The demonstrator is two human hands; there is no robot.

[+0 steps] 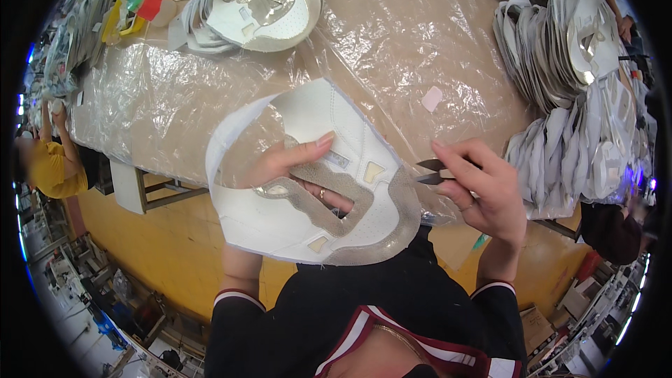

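A white and grey shoe upper (381, 203) is spread out in front of me, its rounded toe toward my body's right. My left hand (290, 157) grips it, the thumb lying on top and the other fingers underneath, partly showing through the opening. Just right of the upper, my right hand (490, 185) is closed around small dark thread snips (429, 178). The two blades stand slightly apart and point left at the upper's edge. From this view I cannot tell whether the tips touch it.
Plastic film covers the table (392, 35). A stack of shoe uppers (269, 24) stands at the far left, with bottles (150, 7) beside it. More stacked uppers (553, 49) line the right side. A pink scrap (432, 99) lies on the film. Another person (59, 168) works at left.
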